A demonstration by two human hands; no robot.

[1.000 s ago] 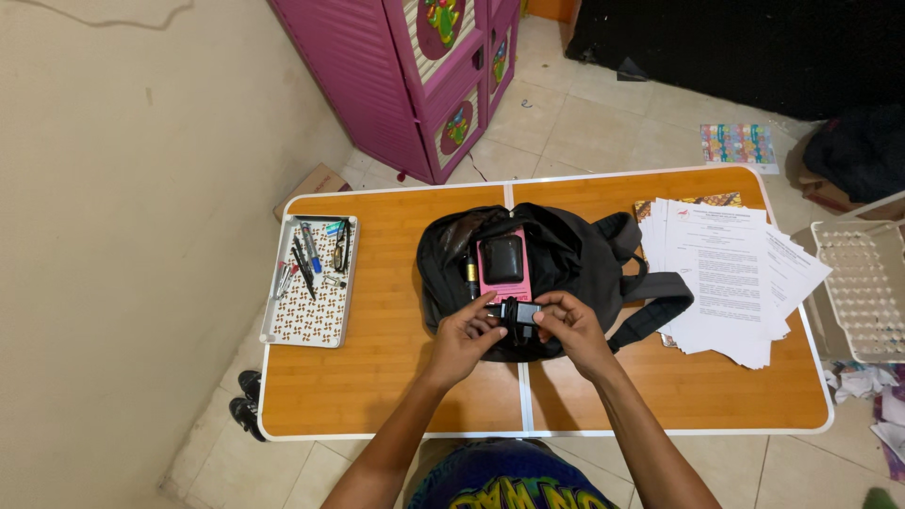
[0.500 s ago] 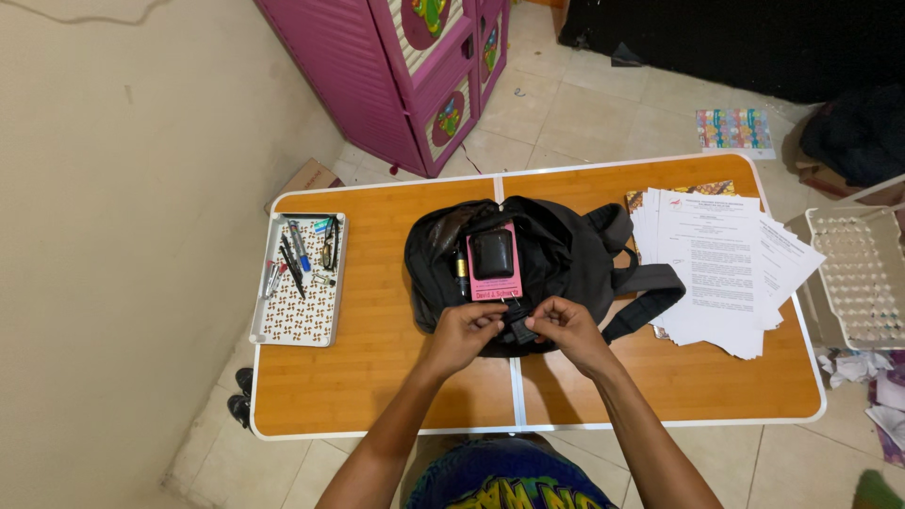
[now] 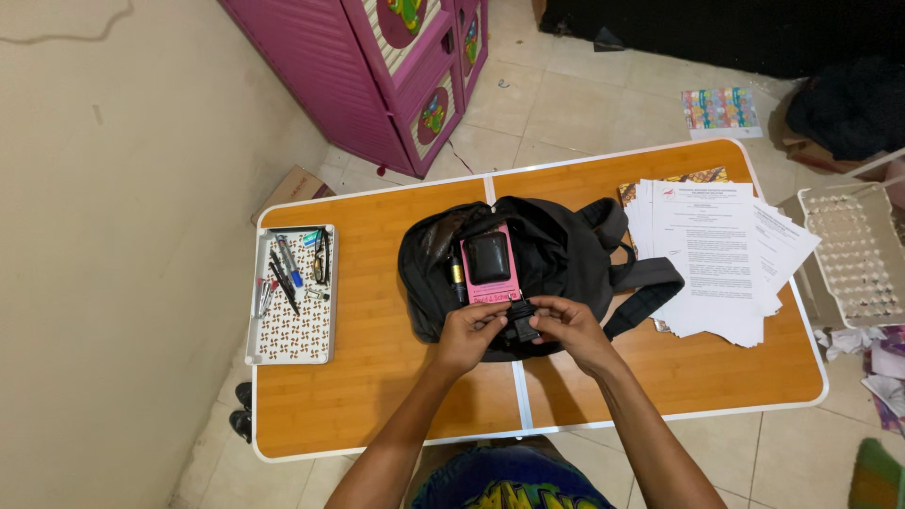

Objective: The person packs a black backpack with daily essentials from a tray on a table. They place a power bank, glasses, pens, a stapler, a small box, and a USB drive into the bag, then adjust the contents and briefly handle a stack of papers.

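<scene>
Both hands meet on a small black buckle (image 3: 521,319) at the near edge of a black backpack (image 3: 556,259); the left hand (image 3: 468,335) and right hand (image 3: 568,330) pinch it between fingertips, hiding most of it. Just beyond them, a pink flat case (image 3: 490,269) with a black pouch on it pokes out of the open backpack. Far left, a patterned tray (image 3: 292,335) holds pens. Right, papers (image 3: 721,254) lie on the tabletop (image 3: 377,377).

The tabletop (image 3: 377,377) looks like smooth orange wood grain with a slight sheen. On it, the bag (image 3: 556,254) is matt black cloth; the papers (image 3: 716,254) at 3 o'clock are matt white; the tray (image 3: 292,339) at 9 o'clock looks like smooth plastic.
</scene>
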